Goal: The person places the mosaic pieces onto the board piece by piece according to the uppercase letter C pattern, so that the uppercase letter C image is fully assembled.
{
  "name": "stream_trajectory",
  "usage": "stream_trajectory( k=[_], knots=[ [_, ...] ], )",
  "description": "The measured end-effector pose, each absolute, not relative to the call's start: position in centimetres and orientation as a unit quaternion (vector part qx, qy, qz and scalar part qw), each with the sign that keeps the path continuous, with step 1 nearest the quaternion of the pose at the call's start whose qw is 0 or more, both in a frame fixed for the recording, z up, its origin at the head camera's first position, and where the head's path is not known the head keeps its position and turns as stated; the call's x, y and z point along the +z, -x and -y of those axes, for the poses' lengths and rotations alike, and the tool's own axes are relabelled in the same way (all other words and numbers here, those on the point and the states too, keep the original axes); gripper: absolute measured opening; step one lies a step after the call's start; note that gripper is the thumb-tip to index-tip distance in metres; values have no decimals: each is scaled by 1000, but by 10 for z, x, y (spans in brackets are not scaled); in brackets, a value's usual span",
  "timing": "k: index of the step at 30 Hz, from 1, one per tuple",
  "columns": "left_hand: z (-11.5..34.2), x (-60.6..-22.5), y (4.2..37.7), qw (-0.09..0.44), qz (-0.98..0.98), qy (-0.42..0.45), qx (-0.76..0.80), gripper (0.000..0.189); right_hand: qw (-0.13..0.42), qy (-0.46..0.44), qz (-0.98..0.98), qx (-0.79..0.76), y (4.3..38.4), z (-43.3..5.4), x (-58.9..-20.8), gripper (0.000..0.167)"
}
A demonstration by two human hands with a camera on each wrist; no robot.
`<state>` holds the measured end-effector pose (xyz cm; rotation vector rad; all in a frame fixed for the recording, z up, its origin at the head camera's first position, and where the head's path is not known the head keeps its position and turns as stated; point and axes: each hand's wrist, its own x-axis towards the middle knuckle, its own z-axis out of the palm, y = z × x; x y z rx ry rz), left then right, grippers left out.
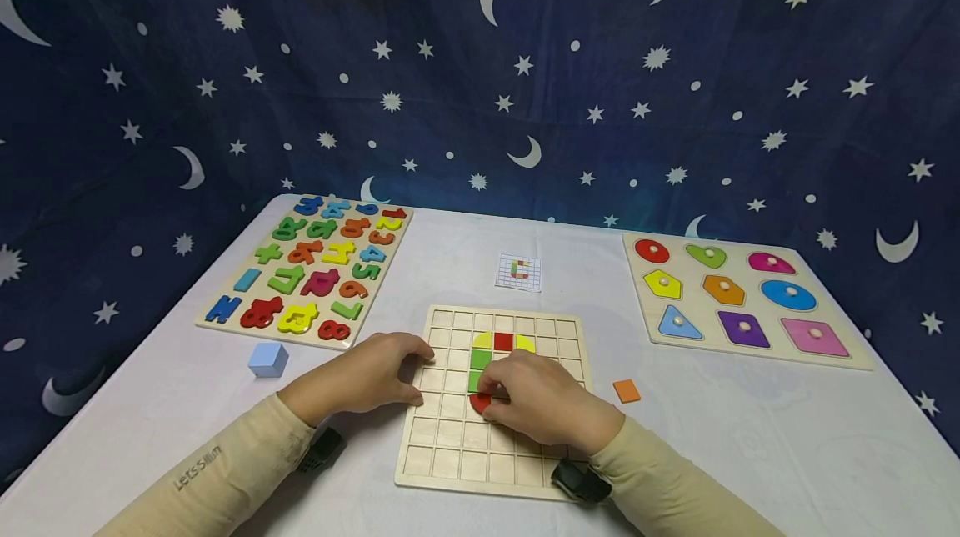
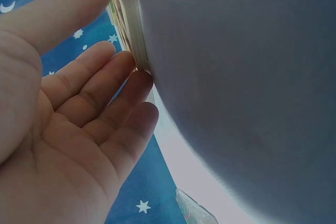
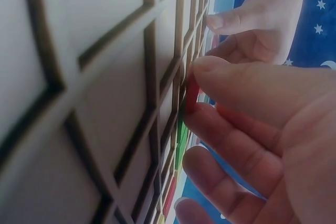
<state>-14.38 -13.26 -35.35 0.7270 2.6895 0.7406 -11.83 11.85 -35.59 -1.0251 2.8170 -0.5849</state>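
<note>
Red piece point(image 1: 480, 404): at the gridded board point(image 1: 452, 434), in the column directly below two green squares point(image 1: 481, 361). Right hand point(image 1: 543, 399) pinches it between thumb and index finger; the other fingers curve loosely alongside. Part of the piece is hidden by the fingertips, and I cannot tell whether it is fully seated in a cell.

Left hand point(image 1: 378, 374): nothing grasped, fingers relaxed, thumb and fingertips against the board's left edge. It lies left of the red piece, well apart from it.

On the board, the row above the green squares holds, left to right, a yellow rounded piece point(image 1: 482, 342), a red square point(image 1: 503, 342) and a second yellow piece point(image 1: 526, 343). The right hand covers several cells right of the green squares and is the main obstruction in the head view.

Other items on the worktop point(image 1: 795, 445): orange square point(image 1: 626, 391) just right of the board; small pattern card point(image 1: 518, 272) beyond its far edge; pale blue block point(image 1: 267, 360) to the left, near the number board point(image 1: 258, 288). Knobbed shape board point(image 1: 693, 308) at far right. Behind: dark blue star-and-moon cloth point(image 1: 450, 103).
</note>
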Motion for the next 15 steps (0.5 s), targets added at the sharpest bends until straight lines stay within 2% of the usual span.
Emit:
stream_trajectory(
  k=[15],
  knots=[
    [133, -353, 143, 130, -924, -250, 259, 45, 36, 339, -920, -193, 119, -117, -357, 13]
  ],
)
